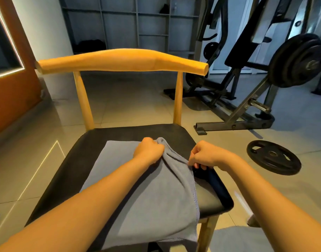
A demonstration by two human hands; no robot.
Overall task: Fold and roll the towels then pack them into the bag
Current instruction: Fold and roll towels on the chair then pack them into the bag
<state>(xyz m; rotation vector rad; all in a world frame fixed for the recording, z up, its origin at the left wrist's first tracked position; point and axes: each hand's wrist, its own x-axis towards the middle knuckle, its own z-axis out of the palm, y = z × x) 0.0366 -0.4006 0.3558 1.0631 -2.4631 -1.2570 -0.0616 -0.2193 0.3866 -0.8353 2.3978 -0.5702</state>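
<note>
On the tiled floor dead ahead: chair [123, 60], wooden curved back rail on two posts, black padded seat. It serves as the desk.

Right of the chair and further back: steel weight machine [247, 110], with a stack of black plates [298, 60] loaded on its arm.

Behind the chair, against the far wall: grey shelf unit [138, 24] with dark items in a couple of bays, too dim to identify.

Left of the chair: orange panel [10, 97].

On the chair seat: grey towel [152, 197]. It lies mostly flat, covers the middle of the seat and drapes over the front edge. Its far right part is lifted into a bunched ridge.

Right of the chair, flat on the floor: loose black weight plate [273, 157], well apart from the seat.

By the chair's front right leg: another grey cloth [234, 239], only partly in frame.

Left grip [148, 150]: bare hand, fingers curled tight, clamped on the raised bunch of towel over the far middle of the seat.

Right grip [204, 154]: bare hand, fingers curled, pinching the towel's right edge above the seat's right side.

Both forearms reach in over the chair's front edge, the left one crossing above the towel.
</note>
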